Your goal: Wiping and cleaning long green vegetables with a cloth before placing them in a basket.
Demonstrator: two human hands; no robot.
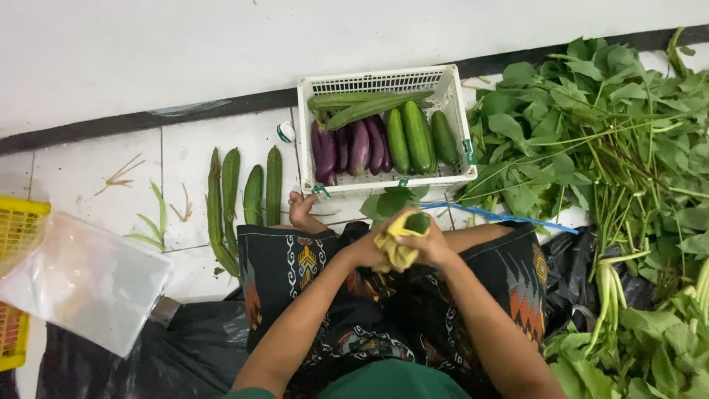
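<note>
Smooth green cucumber [418,222] in crumpled yellow cloth [397,250]

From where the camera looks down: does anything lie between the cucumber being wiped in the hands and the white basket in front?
Nothing visible blocks it. The cucumber, wrapped in a yellow cloth held by the left hand and right hand, sits just before the white basket; only a few loose leaves lie between.

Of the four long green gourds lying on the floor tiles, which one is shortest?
The third gourd from the left: its top end sits lower than the other three, between the tall second one and the rightmost.
</note>
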